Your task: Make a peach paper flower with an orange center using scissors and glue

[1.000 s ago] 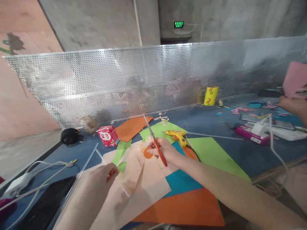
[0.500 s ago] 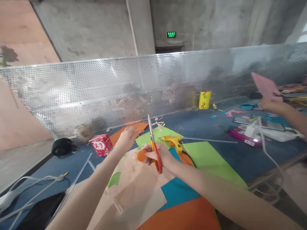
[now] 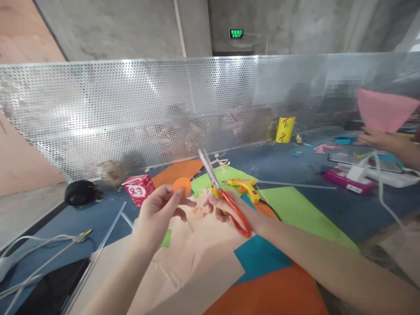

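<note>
The left hand keeps a closed grip — thumb pressed to fingers — on an orange disc, raised above the worktop with the disc facing its far edge. The right hand has its grip curled around scissors, blades pointing toward that edge. Peach sheets spread below both hands; a yellow glue gun lies just beyond the scissors' handles, and a red box stands near the disc, toward the left edge.
</note>
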